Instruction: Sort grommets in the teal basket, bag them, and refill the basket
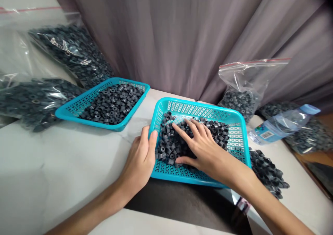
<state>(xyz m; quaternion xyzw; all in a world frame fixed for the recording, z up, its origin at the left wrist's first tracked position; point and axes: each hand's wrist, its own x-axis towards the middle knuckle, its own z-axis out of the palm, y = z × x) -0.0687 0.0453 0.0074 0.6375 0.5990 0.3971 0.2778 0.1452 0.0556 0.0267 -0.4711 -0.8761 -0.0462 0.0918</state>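
Observation:
A turquoise perforated tray sits in front of me, holding a heap of small dark grey plastic rings. My left hand grips the tray's left rim, thumb hooked over the edge. My right hand lies flat on the heap, fingers stretched and spread over the rings.
A second turquoise tray of the same rings stands at the back left. Clear zip bags of rings lie at left and another bag at right. A water bottle lies on its side. Loose rings are piled right of the tray. Grey curtain behind.

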